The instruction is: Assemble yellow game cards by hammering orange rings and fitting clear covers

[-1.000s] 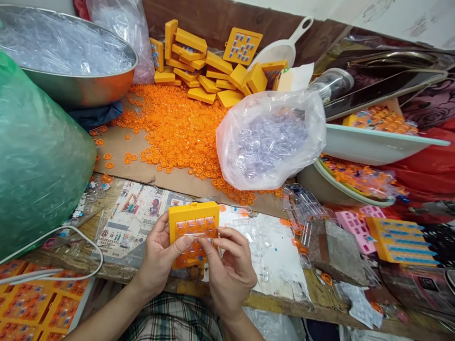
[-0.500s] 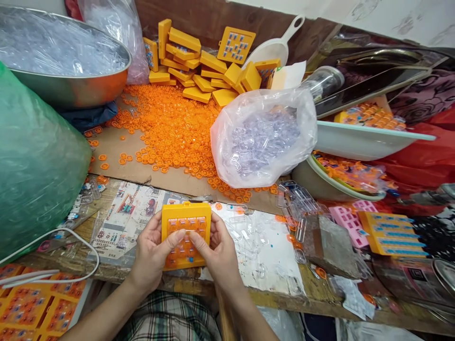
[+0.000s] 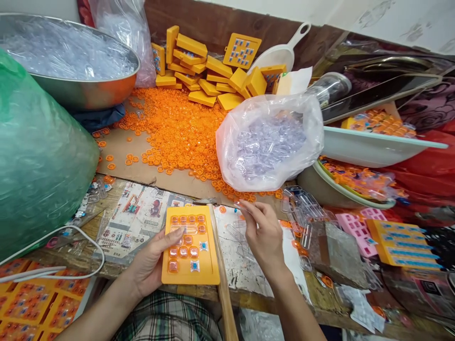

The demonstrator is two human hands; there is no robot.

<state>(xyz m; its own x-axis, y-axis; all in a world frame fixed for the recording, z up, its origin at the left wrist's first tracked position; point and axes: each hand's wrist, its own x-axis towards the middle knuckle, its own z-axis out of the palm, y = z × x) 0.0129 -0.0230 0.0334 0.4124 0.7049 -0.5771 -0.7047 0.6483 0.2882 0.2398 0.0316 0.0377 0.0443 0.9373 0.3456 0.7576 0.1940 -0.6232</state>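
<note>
My left hand (image 3: 153, 259) holds a yellow-orange plastic tray (image 3: 190, 246) at the near table edge, thumb pressing on its face. Orange caps and a clear strip sit in the tray's pockets. My right hand (image 3: 263, 233) has left the tray and hovers to its right over loose clear plastic strips (image 3: 245, 232) on a white sheet, its fingertips pinched together near a strip; whether they grip one I cannot make out.
A clear bag of transparent parts (image 3: 268, 142) stands behind the hands, beside a spread of orange caps (image 3: 174, 130). Stacked yellow trays (image 3: 209, 76) lie at the back. A metal bowl (image 3: 76, 83) and green bag (image 3: 39, 156) are left; bowls (image 3: 373, 151) and trays right.
My right hand let go of the yellow tray and moved right to the clear strips. The tray now lies flatter in my left hand.
</note>
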